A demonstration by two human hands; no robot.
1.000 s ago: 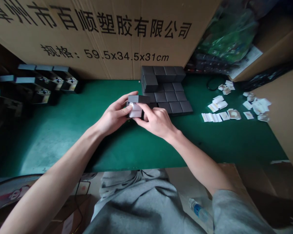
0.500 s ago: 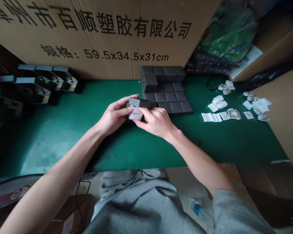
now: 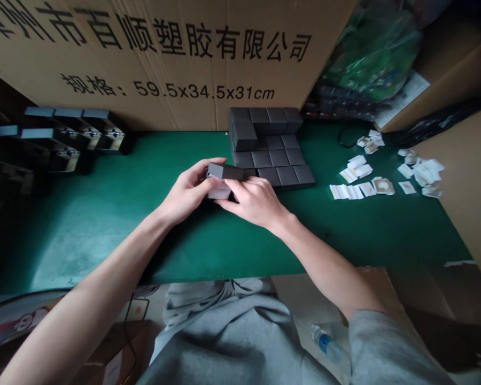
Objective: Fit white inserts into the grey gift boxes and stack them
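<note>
Between my two hands, above the green table, is a small dark grey box point(image 3: 225, 171) with a pale lining or insert point(image 3: 219, 193) at its near side. My left hand point(image 3: 185, 193) grips the box's left end, its thumb against the pale part and its fingers behind. From the right, my right hand point(image 3: 256, 201) is closed round the other end, with a finger at the pale part. Fingers hide much of the box. Just behind my right hand lies a block of closed dark boxes point(image 3: 278, 159) in rows, some stacked higher at the back.
Several opened dark boxes point(image 3: 114, 132) stand at the back left of the green table point(image 3: 152, 160). White card pieces point(image 3: 356, 170) lie loose on the right. A large cardboard carton point(image 3: 176, 69) rises behind. A plastic bottle point(image 3: 328, 342) is below the table edge.
The dark box has turned and tilted slightly in my hands, and less of its pale part shows. Both hands keep hold of it. The view has shifted a little.
</note>
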